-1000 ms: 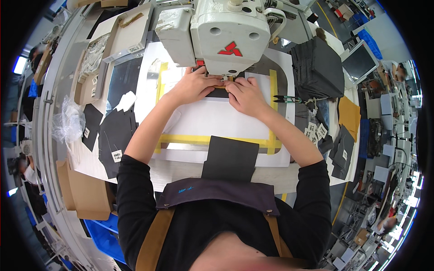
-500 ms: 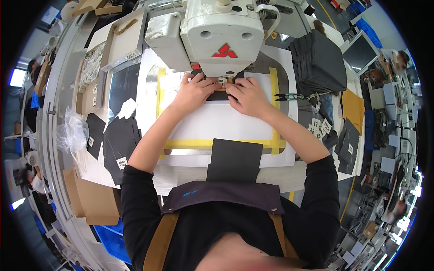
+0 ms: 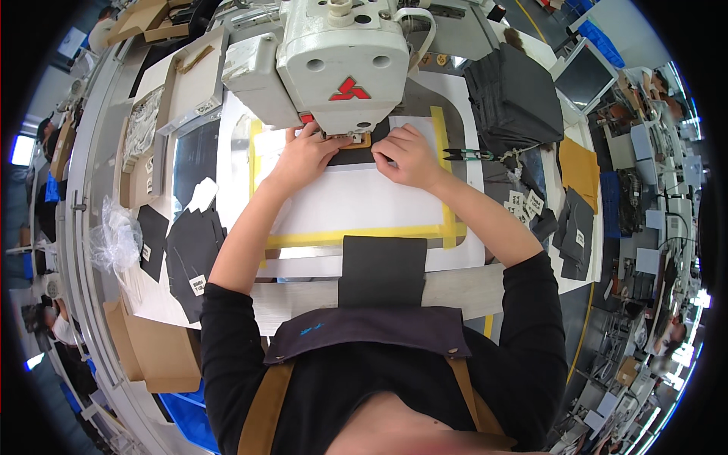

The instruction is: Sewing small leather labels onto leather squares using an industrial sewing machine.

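A black flat piece (image 3: 350, 156) lies on the white sheet beneath the head of a white sewing machine (image 3: 341, 64). A small pale label (image 3: 357, 139) shows on it, inside a brass-coloured frame under the machine head. My left hand (image 3: 303, 158) rests at the left of the black piece, index finger stretched toward the label and the other fingers apart. My right hand (image 3: 408, 158) is just right of the frame, by the black piece's right end. Its fingers are curled in toward the thumb, and what they hold, if anything, is hidden.
Another black panel (image 3: 383, 269) lies over the table's front edge. Green-handled snips (image 3: 466, 155) and loose pale labels (image 3: 525, 205) are on the right, below a stack of black pieces (image 3: 509, 98). On the left are black cut pieces (image 3: 191, 254), a clear plastic bag (image 3: 115, 236) and an open box (image 3: 199, 80).
My right hand has drawn away from the label to the right, and its fingers have curled in. My left hand stays by the label. The whole view has shifted slightly.
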Demonstrator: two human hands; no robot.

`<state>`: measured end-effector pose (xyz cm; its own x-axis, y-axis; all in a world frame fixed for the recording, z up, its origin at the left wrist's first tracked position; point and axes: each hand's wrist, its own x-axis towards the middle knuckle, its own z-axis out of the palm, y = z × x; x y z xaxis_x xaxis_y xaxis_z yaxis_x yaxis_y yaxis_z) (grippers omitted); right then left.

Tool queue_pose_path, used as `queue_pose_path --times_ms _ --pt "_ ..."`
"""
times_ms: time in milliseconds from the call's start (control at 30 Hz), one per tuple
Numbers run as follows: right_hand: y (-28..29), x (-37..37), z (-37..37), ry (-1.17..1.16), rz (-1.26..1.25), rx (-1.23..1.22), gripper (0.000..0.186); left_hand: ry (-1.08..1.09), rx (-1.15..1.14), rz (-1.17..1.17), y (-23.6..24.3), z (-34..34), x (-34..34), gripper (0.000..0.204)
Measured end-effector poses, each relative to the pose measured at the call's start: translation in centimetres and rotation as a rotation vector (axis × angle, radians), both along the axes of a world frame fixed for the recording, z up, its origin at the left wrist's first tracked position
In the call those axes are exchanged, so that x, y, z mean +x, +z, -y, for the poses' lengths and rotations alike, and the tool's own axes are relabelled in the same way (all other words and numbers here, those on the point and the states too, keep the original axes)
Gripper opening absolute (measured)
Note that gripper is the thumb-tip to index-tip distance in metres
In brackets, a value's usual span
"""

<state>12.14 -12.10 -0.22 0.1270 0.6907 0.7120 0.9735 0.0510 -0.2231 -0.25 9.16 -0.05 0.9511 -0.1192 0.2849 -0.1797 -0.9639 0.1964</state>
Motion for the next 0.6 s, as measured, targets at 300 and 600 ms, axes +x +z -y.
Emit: queue_pose_path --times_ms 300,600 --pt "-0.3 1.4 -0.8 0.026 -0.044 0.094 0.012 0.041 -0.063 -0.145 -0.2 -1.0 1.1 0.031" --pt "0.1 1.2 -0.8 -0.026 -0.012 0.05 0.011 0.061 0.037 -0.01 -0.7 -0.5 0.3 0.034"
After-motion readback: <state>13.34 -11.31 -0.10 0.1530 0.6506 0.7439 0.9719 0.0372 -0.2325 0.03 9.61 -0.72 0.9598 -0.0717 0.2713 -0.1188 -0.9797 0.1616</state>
